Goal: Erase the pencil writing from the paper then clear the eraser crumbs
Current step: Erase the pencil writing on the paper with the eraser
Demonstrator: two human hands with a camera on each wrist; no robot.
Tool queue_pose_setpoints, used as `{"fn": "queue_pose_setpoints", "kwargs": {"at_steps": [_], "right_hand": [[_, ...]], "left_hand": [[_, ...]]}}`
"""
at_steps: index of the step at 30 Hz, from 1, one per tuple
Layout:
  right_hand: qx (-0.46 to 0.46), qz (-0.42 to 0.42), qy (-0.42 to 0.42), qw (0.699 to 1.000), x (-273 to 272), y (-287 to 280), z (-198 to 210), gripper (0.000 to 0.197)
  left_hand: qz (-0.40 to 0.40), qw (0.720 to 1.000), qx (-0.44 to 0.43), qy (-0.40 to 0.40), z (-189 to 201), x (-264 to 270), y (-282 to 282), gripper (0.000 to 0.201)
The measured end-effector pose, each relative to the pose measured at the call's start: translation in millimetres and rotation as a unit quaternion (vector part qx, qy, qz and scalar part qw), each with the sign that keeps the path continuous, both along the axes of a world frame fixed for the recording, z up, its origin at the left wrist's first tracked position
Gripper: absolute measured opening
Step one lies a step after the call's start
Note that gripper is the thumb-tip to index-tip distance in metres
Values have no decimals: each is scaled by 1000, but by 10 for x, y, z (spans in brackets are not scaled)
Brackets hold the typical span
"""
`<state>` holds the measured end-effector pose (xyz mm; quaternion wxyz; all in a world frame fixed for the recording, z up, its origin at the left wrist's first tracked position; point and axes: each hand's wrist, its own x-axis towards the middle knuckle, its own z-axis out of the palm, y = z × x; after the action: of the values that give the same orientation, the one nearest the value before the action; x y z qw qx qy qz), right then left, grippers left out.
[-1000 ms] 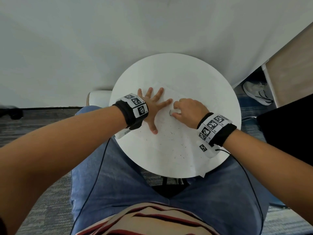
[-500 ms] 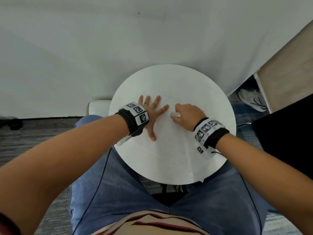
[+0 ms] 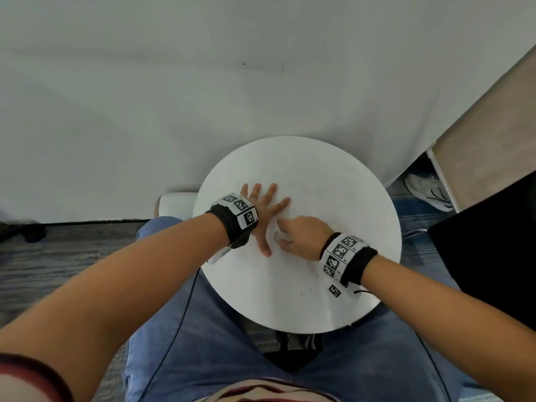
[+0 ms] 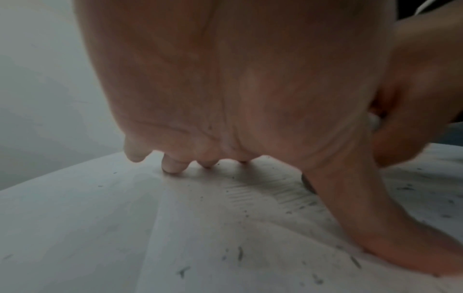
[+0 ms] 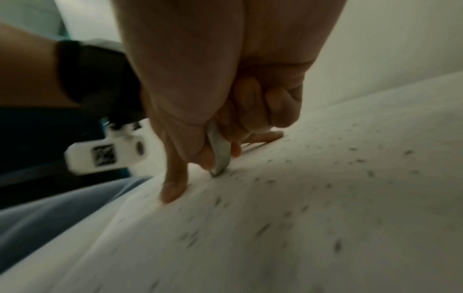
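Note:
A white sheet of paper (image 3: 304, 274) lies on the round white table (image 3: 362, 204), dotted with dark eraser crumbs (image 3: 307, 292). My left hand (image 3: 265, 211) lies flat with spread fingers on the paper's far left part, pressing it down. Just right of its thumb, my right hand (image 3: 301, 236) pinches a small white eraser (image 3: 279, 236) and holds its tip on the paper. The right wrist view shows the eraser (image 5: 220, 152) tip touching the sheet among crumbs (image 5: 300, 188). Faint pencil strokes (image 4: 263, 193) show beneath my left hand (image 4: 238, 89).
The table stands against a white wall (image 3: 203, 82). My legs in blue jeans (image 3: 232, 343) sit under its near edge. A white shoe (image 3: 429, 191) lies on the floor at the right, beside a wooden panel (image 3: 493, 140) and a black surface (image 3: 493, 242).
My right hand with the eraser has slid toward me and left, closer to my left thumb. The head camera tilted up, so the table sits lower in view. The left hand stays put.

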<state>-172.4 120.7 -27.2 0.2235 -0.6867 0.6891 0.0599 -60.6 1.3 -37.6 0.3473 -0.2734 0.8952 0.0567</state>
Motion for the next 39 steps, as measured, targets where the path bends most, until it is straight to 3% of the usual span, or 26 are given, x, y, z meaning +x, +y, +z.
{"fn": "queue_pose_setpoints", "kwargs": {"at_steps": [5, 10, 16, 21, 26, 28, 31, 36, 39], "right_hand": [[-55, -84, 73, 992, -275, -148, 59, 35], [22, 36, 23, 999, 109, 93, 46, 28], [-42, -63, 58, 995, -166, -82, 74, 34], [25, 71, 33, 997, 218, 205, 49, 29], [-57, -73, 61, 994, -220, -169, 41, 40], [-42, -51, 61, 996, -81, -120, 15, 34], [16, 54, 29, 998, 180, 69, 29, 26], [-47, -54, 47, 996, -211, -291, 100, 33], [-39, -37, 53, 997, -55, -224, 46, 32]], "left_hand": [[13, 1000, 10, 7, -2, 12, -27, 154], [7, 1000, 13, 3, -20, 7, -35, 154], [18, 1000, 23, 7, -52, 16, -62, 154], [3, 1000, 8, 3, -54, 2, -36, 154], [4, 1000, 12, 14, -57, 27, -57, 154], [-1, 1000, 8, 13, -61, 32, -61, 154], [-14, 1000, 6, 10, -85, 31, -51, 154], [-13, 1000, 14, 18, -41, 37, -40, 153], [-13, 1000, 11, 12, -30, 35, -34, 153]]}}
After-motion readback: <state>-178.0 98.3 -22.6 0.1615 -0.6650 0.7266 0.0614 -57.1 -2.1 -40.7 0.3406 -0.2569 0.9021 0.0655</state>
